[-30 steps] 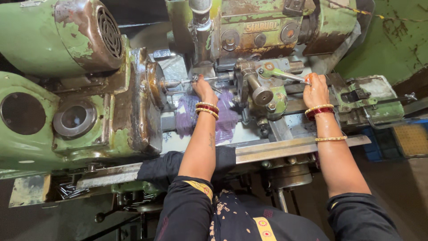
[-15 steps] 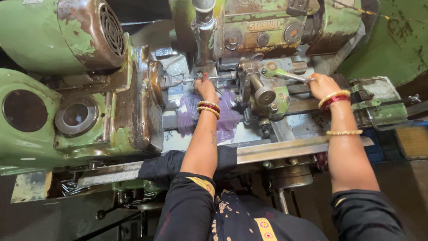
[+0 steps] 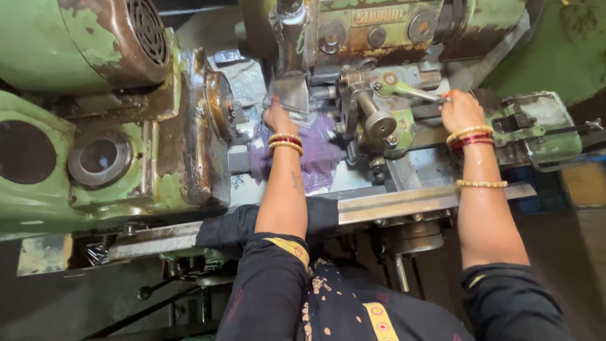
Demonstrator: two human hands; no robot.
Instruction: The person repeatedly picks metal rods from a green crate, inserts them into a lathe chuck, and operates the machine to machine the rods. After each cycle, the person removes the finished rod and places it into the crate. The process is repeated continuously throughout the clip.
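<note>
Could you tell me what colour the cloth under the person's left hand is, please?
Purple; the cloth shows best in the head view.

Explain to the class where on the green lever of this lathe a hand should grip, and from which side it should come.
Grip the green lever at its free outer end, probably from the right, where the right hand already rests. The other end is pivoted on the machine, so the tip gives most leverage. The left hand is by the chuck.

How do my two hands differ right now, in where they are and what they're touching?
The left hand reaches in near the round chuck, above a purple cloth; the right hand sits farther out, at the end of a green lever. Whether the left hand holds anything is hidden. Both wrists wear red and gold bangles.
</note>
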